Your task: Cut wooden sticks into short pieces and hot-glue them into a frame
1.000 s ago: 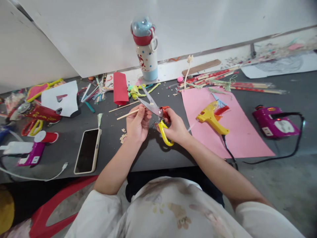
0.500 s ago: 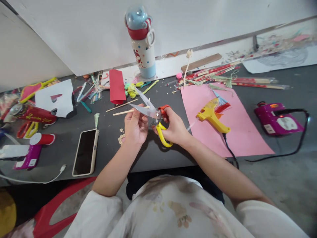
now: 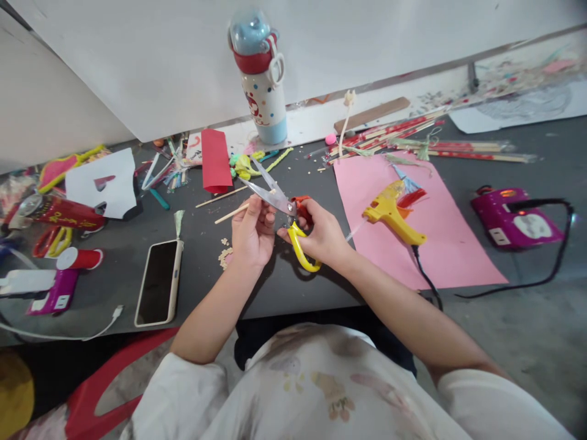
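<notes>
Between the thumb and fingers of my left hand (image 3: 254, 232) is a thin wooden stick (image 3: 228, 214), its long end pointing left. My right hand (image 3: 321, 235) is wrapped round the yellow and orange handles of a pair of scissors (image 3: 270, 194). The scissor blades stand apart and reach up and left over my left fingers, with the stick's right end at the blades. Small pale cut pieces (image 3: 225, 257) lie on the table beside my left wrist. Another thin stick (image 3: 221, 197) lies flat behind my left hand.
A yellow glue gun (image 3: 394, 214) rests on pink paper (image 3: 458, 263) at the right, its cord hanging near the edge. Further right sits a purple power socket (image 3: 513, 223). A phone (image 3: 158, 281) lies left of my arm. At the back stands a bottle (image 3: 261, 91); bundled sticks (image 3: 385, 137) lie behind the paper.
The stick in my left hand has tilted, its left end now lower and a little further right. My hands and the open scissors have hardly moved.
</notes>
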`<state>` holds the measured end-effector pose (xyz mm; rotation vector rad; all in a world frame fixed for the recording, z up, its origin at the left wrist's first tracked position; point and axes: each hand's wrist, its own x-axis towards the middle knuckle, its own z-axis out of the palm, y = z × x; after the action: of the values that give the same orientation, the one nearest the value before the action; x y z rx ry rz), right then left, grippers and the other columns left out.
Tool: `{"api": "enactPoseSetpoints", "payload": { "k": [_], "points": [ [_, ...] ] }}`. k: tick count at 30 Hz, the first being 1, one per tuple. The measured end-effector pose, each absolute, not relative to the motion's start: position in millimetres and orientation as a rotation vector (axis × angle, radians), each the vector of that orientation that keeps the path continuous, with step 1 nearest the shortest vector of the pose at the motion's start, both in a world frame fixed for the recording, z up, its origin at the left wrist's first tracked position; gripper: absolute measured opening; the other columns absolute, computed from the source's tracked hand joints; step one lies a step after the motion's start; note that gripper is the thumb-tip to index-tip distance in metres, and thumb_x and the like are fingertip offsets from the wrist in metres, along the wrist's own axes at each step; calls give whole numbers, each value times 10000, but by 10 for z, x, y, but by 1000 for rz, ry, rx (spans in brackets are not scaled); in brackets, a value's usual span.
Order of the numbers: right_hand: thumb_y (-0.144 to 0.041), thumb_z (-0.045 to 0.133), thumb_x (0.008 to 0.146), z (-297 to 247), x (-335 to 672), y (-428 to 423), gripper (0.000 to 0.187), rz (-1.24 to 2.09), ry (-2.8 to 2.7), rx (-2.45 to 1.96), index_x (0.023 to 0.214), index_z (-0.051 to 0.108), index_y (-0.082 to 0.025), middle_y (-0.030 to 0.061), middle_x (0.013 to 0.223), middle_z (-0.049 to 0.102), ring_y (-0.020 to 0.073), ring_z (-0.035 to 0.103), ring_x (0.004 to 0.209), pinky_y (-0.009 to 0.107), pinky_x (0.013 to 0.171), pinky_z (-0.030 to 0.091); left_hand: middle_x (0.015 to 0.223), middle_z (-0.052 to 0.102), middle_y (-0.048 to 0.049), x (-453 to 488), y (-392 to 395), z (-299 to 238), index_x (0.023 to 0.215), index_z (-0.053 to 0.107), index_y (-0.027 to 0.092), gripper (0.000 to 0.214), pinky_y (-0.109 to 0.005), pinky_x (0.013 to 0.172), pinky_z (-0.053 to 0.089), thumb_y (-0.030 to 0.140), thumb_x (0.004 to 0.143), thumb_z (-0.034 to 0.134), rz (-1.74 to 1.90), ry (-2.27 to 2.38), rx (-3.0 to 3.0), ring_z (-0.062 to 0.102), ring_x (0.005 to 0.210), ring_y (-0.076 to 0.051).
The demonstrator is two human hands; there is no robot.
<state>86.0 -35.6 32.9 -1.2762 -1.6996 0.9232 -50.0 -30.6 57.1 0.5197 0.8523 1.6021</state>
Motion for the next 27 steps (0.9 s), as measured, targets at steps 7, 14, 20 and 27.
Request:
{"api": "enactPoseSetpoints", "payload": {
  "k": [7,14,20,27],
  "points": [
    [-429,714,642,357,882,-344,355,947,-1708,-1351,836,526,-199,-47,637,517,91,445,551,243,553,351,629,634,30,-479,-282,555,736,689,171,293,-107,497,484,401,617,827,1524,895,566,577,536,-34],
    [-453,721,640,325,914,-300,366,1070,-1543,-1379,813,527,-195,-57,616,490,87,428,550,236,532,341,789,632,-2,-424,-344,497,863,665,181,300,-172,631,494,439,730,740,1471,959,868,592,699,-70],
    [-582,671,678,370,958,-274,438,1445,-1243,-1236,793,512,-190,-48,629,499,99,512,561,232,525,406,881,625,-29,-469,-415,497,913,627,197,135,-258,761,492,316,862,588,1537,1148,1726,587,828,-119],
    [-641,502,804,580,1000,-241,480,1579,-1243,-1213,631,432,-199,-22,523,491,92,483,455,248,472,417,903,641,-41,-408,-538,815,953,600,192,191,-318,814,483,88,802,548,1489,975,2432,586,875,-148]
  ]
}}
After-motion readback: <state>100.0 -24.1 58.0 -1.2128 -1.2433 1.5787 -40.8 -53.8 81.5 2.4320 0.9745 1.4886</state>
